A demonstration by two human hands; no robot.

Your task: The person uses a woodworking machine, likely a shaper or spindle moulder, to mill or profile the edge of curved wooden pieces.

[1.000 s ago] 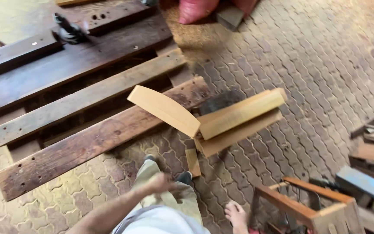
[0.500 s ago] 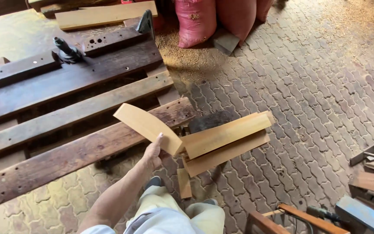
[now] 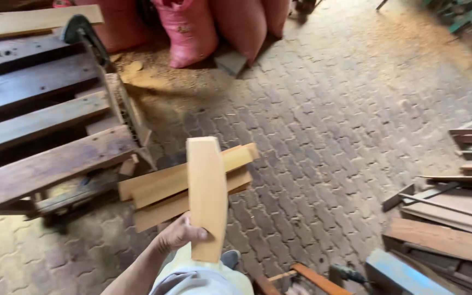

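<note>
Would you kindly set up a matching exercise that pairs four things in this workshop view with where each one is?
Things:
1. curved wooden piece
2. pink sacks
3. stacked light boards
4. dark plank bench

Places:
A. top of the view, standing on the paved floor
B. left side of the view
C. held upright in the left hand
D. lying on the bench's near corner, behind the held piece

Pairs: 1-C, 2-A, 3-D, 4-B

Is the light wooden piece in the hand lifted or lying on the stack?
Lifted: the left hand holds the wooden piece on end, above the planks.
</note>
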